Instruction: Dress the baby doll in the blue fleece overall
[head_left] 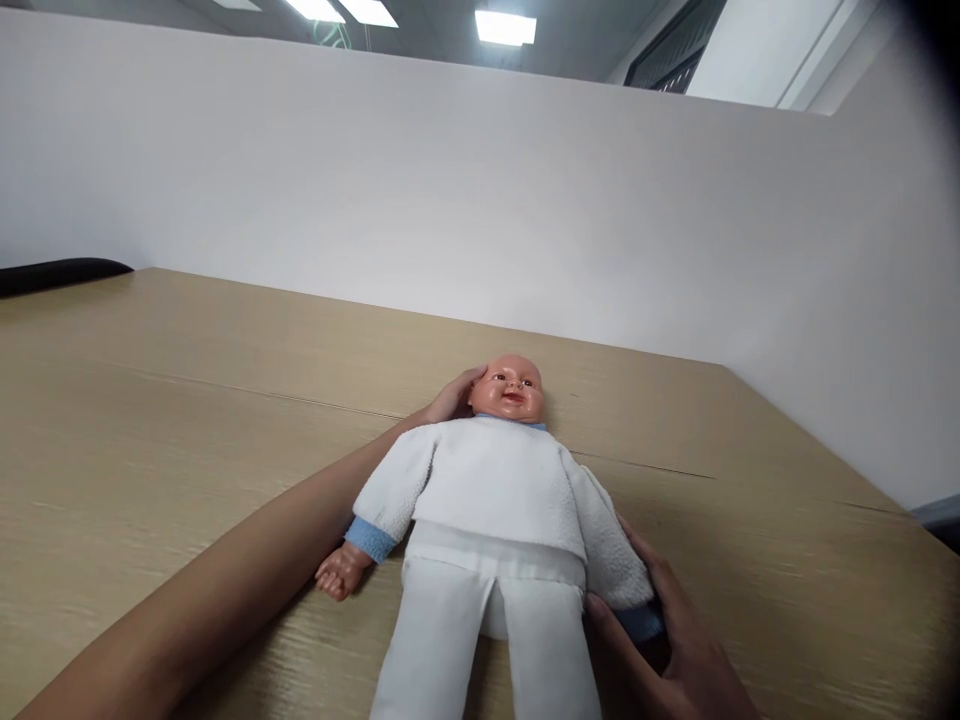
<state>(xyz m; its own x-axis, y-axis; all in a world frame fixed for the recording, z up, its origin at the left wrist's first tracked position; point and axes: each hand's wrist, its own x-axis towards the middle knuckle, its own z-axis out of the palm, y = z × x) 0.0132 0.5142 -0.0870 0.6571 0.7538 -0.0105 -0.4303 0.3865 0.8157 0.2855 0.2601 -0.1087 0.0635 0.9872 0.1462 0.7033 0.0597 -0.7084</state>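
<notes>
A baby doll (499,480) lies on its back on the table, its head pointing away from me. It wears a white fleecy top with blue cuffs and collar, and white trousers (435,630). My left hand (454,397) cups the side of the doll's head (514,388); some of its fingers are hidden behind the head. Around the sleeve (611,550) on the right, my right hand (675,640) is closed, thumb by the doll's hip and fingers along the sleeve's outer side. The doll's other hand (345,572) rests beside my left forearm. Its feet are out of view.
The wooden table (187,390) has thin seams across it. A white partition wall (450,190) rises behind its far edge. Part of a black object (67,272) shows past the edge at the far left. Ceiling lights (506,28) are visible above the wall.
</notes>
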